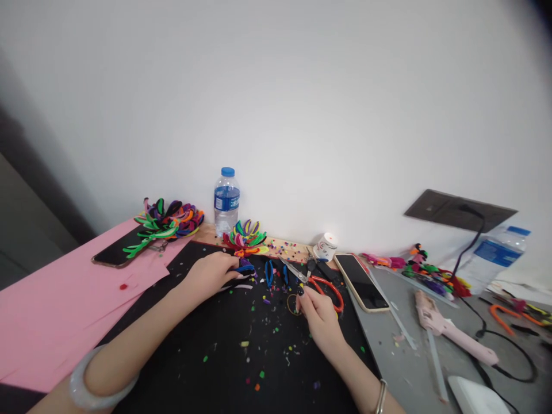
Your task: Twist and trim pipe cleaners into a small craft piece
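Observation:
My left hand [213, 273] is closed at the fingertips on a dark blue pipe cleaner piece [245, 268], partly hidden by the fingers. Two more blue pipe cleaner loops, one [269, 273] and a smaller one [285, 275], lie between my hands on the black mat. My right hand [319, 319] has thumb and fingers pinched together at the edge of a thin yellowish loop [288, 303], which could be a rubber band or wire. Just beyond it lie scissors with red handles [338, 296], their blades pointing away to the left.
Bundles of coloured pipe cleaners [172, 221] rest at the back left, beside a water bottle [226, 201]. A phone [364, 282], a pink glue gun [457, 333] with its cord, and another bottle [495, 256] stand right. Coloured scraps litter the black mat [207, 379].

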A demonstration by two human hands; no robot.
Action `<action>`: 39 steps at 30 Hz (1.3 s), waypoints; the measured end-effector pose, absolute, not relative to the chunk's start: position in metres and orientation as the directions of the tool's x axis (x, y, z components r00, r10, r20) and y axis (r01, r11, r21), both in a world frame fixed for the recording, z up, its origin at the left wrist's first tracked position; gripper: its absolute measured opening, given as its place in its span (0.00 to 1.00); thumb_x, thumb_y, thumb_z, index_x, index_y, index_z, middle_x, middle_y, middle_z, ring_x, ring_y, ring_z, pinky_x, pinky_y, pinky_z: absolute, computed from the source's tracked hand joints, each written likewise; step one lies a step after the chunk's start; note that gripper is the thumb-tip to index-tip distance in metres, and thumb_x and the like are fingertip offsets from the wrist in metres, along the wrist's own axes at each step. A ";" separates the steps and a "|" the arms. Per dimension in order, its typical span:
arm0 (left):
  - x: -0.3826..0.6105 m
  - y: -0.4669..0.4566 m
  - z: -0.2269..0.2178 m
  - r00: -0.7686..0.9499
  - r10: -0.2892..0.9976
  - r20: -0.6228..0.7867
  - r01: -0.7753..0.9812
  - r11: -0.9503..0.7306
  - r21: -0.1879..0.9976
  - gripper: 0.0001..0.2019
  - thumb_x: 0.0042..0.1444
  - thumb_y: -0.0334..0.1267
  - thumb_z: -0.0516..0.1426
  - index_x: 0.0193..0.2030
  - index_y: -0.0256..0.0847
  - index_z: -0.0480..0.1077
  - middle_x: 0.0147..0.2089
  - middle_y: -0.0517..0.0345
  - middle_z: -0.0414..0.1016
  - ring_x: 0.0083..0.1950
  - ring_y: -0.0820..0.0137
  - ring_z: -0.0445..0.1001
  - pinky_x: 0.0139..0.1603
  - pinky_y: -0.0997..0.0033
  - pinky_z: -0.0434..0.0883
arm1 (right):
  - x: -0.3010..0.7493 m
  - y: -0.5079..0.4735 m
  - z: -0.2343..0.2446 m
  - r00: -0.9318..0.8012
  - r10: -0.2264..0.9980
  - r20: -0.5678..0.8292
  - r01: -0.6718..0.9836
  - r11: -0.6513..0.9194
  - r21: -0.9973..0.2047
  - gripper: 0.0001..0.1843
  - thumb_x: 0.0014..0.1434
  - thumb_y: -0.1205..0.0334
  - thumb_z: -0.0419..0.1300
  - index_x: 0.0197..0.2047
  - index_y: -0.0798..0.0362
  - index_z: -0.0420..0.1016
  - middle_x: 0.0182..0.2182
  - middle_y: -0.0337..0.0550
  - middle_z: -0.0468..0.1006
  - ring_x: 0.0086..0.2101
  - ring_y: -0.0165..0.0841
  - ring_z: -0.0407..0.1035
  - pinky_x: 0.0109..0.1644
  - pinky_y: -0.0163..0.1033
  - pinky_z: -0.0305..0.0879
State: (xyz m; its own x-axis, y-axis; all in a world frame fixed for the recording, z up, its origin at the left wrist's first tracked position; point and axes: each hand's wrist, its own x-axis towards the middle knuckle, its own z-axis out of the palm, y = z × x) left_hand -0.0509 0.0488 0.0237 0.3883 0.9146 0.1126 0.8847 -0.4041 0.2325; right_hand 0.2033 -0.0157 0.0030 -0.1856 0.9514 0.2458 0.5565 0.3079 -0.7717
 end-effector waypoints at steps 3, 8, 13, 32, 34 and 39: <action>-0.049 0.048 0.023 0.436 0.889 0.141 0.866 -0.457 0.204 0.11 0.55 0.42 0.51 0.28 0.42 0.71 0.33 0.54 0.73 0.40 0.64 0.69 0.33 0.73 0.60 | 0.203 -0.016 0.003 -0.189 0.952 0.243 0.560 0.307 -0.769 0.19 0.62 0.59 0.43 0.21 0.53 0.59 0.16 0.33 0.57 0.18 0.26 0.53 0.23 0.32 0.47; -0.048 0.047 0.021 0.414 0.889 0.197 0.874 -0.448 0.187 0.12 0.57 0.38 0.49 0.32 0.42 0.74 0.35 0.53 0.73 0.42 0.64 0.68 0.38 0.72 0.63 | 0.203 -0.016 0.005 -0.194 0.950 0.246 0.572 0.313 -0.758 0.19 0.62 0.59 0.43 0.21 0.53 0.59 0.16 0.33 0.56 0.18 0.26 0.53 0.23 0.32 0.47; -0.051 0.049 0.014 0.325 0.926 0.191 0.918 -0.358 0.170 0.10 0.54 0.34 0.50 0.38 0.40 0.72 0.39 0.50 0.73 0.45 0.60 0.68 0.42 0.67 0.64 | 0.203 -0.016 0.005 -0.203 0.944 0.259 0.581 0.329 -0.745 0.19 0.62 0.60 0.43 0.20 0.54 0.59 0.16 0.34 0.58 0.19 0.26 0.54 0.24 0.32 0.47; -0.046 0.048 0.015 0.460 0.880 0.117 0.849 -0.475 0.231 0.05 0.55 0.34 0.49 0.34 0.40 0.65 0.33 0.54 0.69 0.35 0.66 0.68 0.32 0.71 0.62 | 0.204 -0.015 0.006 -0.236 0.935 0.266 0.617 0.355 -0.702 0.18 0.61 0.61 0.45 0.20 0.54 0.58 0.16 0.33 0.57 0.19 0.26 0.54 0.25 0.32 0.47; -0.046 0.048 0.015 0.460 0.878 0.129 0.846 -0.478 0.238 0.06 0.56 0.34 0.49 0.37 0.40 0.65 0.34 0.53 0.70 0.35 0.66 0.69 0.33 0.71 0.63 | 0.204 -0.015 0.006 -0.240 0.934 0.266 0.623 0.358 -0.696 0.18 0.61 0.62 0.44 0.20 0.54 0.58 0.16 0.33 0.57 0.19 0.26 0.54 0.25 0.32 0.47; -0.045 0.050 0.013 0.546 0.806 0.230 0.773 -0.590 0.233 0.09 0.57 0.32 0.49 0.40 0.39 0.69 0.38 0.52 0.72 0.40 0.65 0.68 0.40 0.69 0.64 | 0.204 -0.015 0.006 -0.242 0.935 0.260 0.628 0.355 -0.693 0.18 0.61 0.61 0.44 0.20 0.54 0.58 0.16 0.33 0.57 0.19 0.26 0.55 0.25 0.31 0.48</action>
